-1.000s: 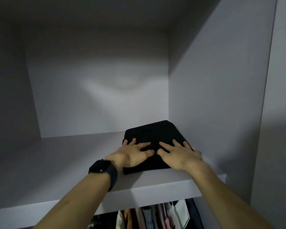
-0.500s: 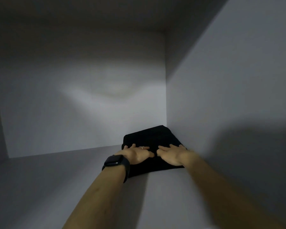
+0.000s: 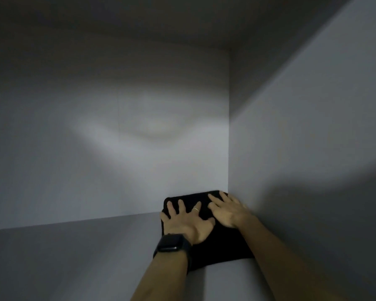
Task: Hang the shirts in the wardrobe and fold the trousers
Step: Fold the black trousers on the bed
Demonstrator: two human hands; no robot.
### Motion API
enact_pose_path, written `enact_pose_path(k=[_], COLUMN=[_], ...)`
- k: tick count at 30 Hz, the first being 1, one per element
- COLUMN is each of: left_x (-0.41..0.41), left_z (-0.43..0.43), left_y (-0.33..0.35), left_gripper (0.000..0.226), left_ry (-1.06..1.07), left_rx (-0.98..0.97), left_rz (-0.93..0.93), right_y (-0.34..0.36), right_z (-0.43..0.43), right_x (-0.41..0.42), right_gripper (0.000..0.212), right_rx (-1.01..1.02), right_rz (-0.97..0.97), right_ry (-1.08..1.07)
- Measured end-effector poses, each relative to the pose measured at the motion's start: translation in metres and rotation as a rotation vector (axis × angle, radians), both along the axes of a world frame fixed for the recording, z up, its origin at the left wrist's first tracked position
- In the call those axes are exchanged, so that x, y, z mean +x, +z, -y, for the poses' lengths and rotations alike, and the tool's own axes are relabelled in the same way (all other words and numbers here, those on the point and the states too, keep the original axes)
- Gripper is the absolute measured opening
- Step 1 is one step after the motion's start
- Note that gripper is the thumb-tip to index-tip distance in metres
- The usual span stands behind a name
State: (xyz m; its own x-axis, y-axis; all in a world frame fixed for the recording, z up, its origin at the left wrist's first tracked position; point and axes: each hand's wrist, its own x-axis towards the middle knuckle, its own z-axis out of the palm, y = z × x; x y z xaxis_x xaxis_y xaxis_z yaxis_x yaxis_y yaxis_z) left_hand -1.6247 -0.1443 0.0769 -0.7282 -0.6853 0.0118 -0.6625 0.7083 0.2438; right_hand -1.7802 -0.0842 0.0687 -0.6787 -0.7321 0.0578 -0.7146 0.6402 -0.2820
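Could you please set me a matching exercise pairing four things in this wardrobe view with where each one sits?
Things:
1 folded trousers
2 watch
3 ring
4 right hand

Places:
A on the left wrist
B on the shelf, by its right back corner
C flat on the trousers, nearest the side wall
D on a finger of the left hand

Pairs: 1-B, 2-A, 3-D, 4-C.

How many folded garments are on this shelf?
1. A black folded garment lies in the back right corner of the shelf, under the left hand and right hand, both flat. The arms hide part of it.
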Motion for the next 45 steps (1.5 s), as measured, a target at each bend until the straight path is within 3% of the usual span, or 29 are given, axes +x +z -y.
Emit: enact_pose_path(k=[5,12,18,22,26,33,40,45], left_x=[-0.013,-0.021,-0.013,-0.004,0.005,0.019,0.059,0.1], left_z=[0.018,0.024,0.016,0.004,-0.005,-0.012,-0.029,-0.075], left_y=[0.002,-0.001,-0.005,-0.003,-0.003,-0.02,-0.013,-0.007], left_gripper=[0.077,0.079,0.063,0.05,0.043,0.059,0.054,0.06], left_ry=[0.017,0.026,0.035,0.05,0.018,-0.082,-0.197,-0.261], left_rx=[0.017,0.015,-0.059,-0.104,-0.139,-0.247,-0.254,-0.295], left_rz=[0.054,0.03,-0.194,-0.266,-0.308,-0.167,-0.137,-0.148], right_y=[-0.002,-0.001,-0.007,-0.015,-0.026,-0.017,-0.016,-0.019], right_z=[0.028,0.027,-0.015,-0.049,-0.078,-0.081,-0.111,-0.194], right_x=[-0.016,-0.013,0.013,0.031,0.042,0.062,0.107,0.172], right_gripper=[0.064,0.058,0.05,0.052,0.062,0.056,0.056,0.057], right_rx=[0.101,-0.001,-0.231,-0.202,-0.056,0.042,0.009,-0.298], right_rz=[-0.026,-0.013,-0.539,-0.445,-0.133,-0.112,-0.139,-0.135], right_ry=[0.003,-0.016,-0.03,-0.003,-0.004,-0.078,-0.188,-0.122])
